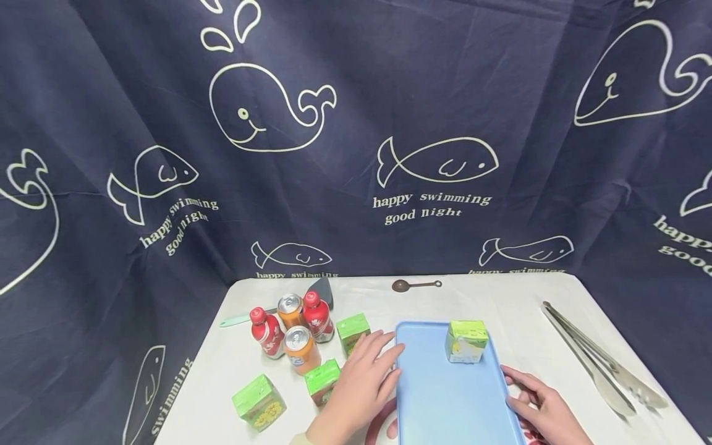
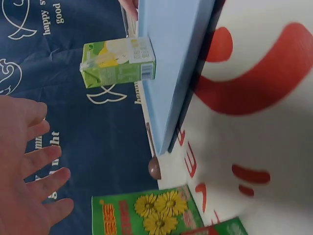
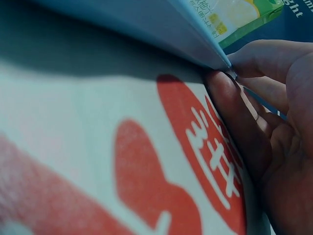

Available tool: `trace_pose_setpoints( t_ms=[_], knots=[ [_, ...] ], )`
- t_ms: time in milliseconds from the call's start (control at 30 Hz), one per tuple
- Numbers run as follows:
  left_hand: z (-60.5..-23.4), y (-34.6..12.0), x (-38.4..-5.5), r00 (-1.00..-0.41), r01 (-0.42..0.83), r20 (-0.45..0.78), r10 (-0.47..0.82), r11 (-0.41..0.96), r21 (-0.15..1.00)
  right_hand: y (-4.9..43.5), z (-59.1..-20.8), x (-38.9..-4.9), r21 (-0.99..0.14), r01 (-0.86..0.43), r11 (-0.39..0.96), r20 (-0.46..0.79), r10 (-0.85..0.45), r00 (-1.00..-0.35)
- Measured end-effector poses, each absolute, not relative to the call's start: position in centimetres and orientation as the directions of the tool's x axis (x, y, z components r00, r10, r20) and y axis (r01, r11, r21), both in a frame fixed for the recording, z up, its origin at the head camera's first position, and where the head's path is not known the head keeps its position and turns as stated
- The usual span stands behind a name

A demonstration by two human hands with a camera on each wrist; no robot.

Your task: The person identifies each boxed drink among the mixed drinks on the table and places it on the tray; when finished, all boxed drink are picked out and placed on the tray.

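Nearest, the left hand and right hand are flanking one blue tray. The left hand's fingers are spreading wide beside the near-left rim, holding nothing. The right hand's fingers are closing narrowly on the right rim, pinching it, one fingertip showing below the edge in the right wrist view.

Four boxes are standing on view: three green ones, all left of the tray, and one yellow-green box on it. Two cans and two red bottles are clustering farther left; one spatula is lying behind them. One spoon is lying near the far edge of the worktop, and one pair of tongs is lying near the right edge.

Between tray and tongs, a broad stretch of worktop is showing; beyond the tray, a narrower strip is running back to the curtain. On the left, the hand and two green boxes are crowding the rim. The tray's near end is running out of the head view.

Inside the tray, the yellow-green box is standing near the far-right corner, with plain blue floor showing around it. Whether the tray is lifting off the worktop, I cannot tell.
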State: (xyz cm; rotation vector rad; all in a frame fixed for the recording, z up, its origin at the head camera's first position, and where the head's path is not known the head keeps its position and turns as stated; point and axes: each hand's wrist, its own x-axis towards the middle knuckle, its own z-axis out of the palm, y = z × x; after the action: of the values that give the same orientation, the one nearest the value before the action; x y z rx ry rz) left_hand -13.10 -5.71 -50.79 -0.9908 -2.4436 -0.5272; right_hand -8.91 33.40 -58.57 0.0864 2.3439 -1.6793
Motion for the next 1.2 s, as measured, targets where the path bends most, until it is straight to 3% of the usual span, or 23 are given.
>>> trace_pose_setpoints(
  t_ms=[233, 700, 1033, 1200],
  knots=[
    [-50.2, -7.7, -12.9, -0.655, 0.7, 0.551, 0.518, 0.69, 0.184, 33.6, -58.5, -9.0, -0.928, 0.198, 0.315, -0.248, -0.127, -0.96],
    [-49.4, -12.2, -12.4, -0.758, 0.598, 0.501, 0.417, 0.752, 0.279, 33.6, -58.8, -8.8, -0.945, 0.197, 0.262, -0.243, -0.155, -0.958],
    [-49.2, -16.1, -11.2, -0.89, 0.4, 0.394, 0.229, 0.806, 0.436, 33.8, -59.0, -8.8, -0.948, 0.193, 0.252, -0.239, -0.167, -0.957],
    [-49.9, -18.2, -10.8, -0.895, 0.355, 0.416, 0.16, 0.82, 0.45, 33.8, -59.0, -8.7, -0.95, 0.174, 0.258, -0.223, -0.174, -0.959]
  ],
)
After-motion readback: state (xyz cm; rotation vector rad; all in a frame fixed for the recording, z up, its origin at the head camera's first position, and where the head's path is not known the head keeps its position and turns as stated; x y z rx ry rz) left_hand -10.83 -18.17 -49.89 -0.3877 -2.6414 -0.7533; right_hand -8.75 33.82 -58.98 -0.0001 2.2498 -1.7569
